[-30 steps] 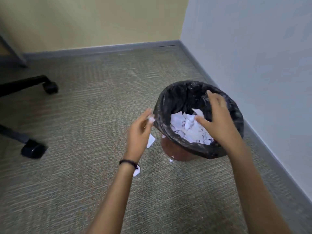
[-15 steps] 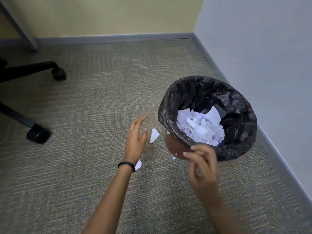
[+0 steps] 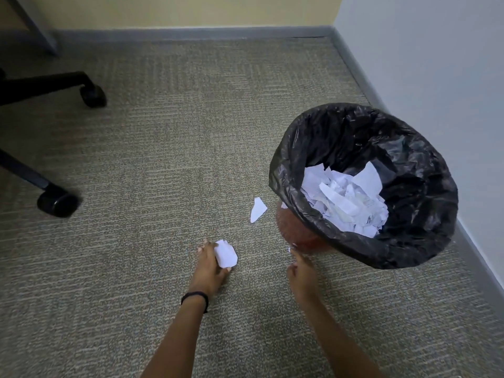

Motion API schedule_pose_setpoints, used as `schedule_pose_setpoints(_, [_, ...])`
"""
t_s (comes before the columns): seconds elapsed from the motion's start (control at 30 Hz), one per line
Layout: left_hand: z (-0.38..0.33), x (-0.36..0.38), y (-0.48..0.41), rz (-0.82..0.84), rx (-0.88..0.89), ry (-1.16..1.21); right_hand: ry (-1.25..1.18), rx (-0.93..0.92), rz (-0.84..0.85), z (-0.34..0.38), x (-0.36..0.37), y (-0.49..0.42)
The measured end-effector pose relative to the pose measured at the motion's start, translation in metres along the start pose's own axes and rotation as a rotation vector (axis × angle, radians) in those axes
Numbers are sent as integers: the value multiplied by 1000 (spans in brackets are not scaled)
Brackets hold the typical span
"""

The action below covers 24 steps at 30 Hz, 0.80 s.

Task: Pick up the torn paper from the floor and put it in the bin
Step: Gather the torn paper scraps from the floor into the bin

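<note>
The bin [image 3: 283, 170], lined with a black bag, stands by the right wall and holds a heap of torn white paper [image 3: 343, 203]. On the carpet to its left, my left hand [image 3: 208, 268] is down at floor level and grips a white paper piece [image 3: 225, 257]. My right hand [image 3: 301, 272] is low beside the bin's base, its fingers stretched toward a tiny white scrap [image 3: 290, 249]; it holds nothing. Another torn piece [image 3: 257, 210] lies on the carpet just left of the bin.
A black office chair's base reaches in from the left, with one caster [image 3: 58, 204] near and another caster [image 3: 94, 95] farther back. A grey leg [image 3: 35, 25] stands at the top left. Walls with grey skirting close the corner behind and to the right.
Both hands have dropped from bin height to the carpet. My left hand has taken hold of a paper piece that lay on the floor, and my right hand has come down by the bin's base.
</note>
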State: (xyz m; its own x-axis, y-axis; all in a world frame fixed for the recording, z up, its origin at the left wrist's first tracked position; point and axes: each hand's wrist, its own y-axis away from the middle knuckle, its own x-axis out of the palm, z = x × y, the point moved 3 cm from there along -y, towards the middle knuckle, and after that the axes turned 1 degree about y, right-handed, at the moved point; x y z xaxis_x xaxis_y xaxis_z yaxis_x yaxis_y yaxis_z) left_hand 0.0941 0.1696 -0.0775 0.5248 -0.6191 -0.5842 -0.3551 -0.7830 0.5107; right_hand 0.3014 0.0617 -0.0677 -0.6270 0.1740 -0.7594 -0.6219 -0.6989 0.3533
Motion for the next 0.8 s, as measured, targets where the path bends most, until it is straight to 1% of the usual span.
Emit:
schedule_pose_setpoints(0.07, [-1, 5, -3, -3, -20, -42, 99, -61, -32, -1, 0, -9])
schedule_pose_setpoints(0.17, [-4, 12, -11, -28, -30, -72, 239, -94, 5, -2, 1, -20])
schedule_pose_setpoints(0.3, [-10, 20, -17, -36, -78, -244, 470, -125, 25, -2, 6, -29])
schedule_pose_setpoints(0.37, [-12, 24, -17, -62, -105, -303, 532, -132, 55, -2, 8, -33])
schedule_pose_setpoints(0.5, [-11, 29, -21, -100, -137, -286, 625, -165, 95, 7, 2, -42])
schedule_pose_setpoints(0.57, [-11, 31, -23, -116, -150, -285, 579, -196, 111, 21, -7, -35])
schedule_pose_setpoints(0.6, [-11, 33, -23, -127, -156, -300, 515, -246, 111, 31, -14, -26])
schedule_pose_setpoints(0.73, [-15, 36, -24, -119, -167, -375, 195, -494, 101, 79, -46, 38])
schedule_pose_setpoints(0.8, [-17, 36, -24, -97, -165, -375, 134, -660, 17, 108, -65, 77])
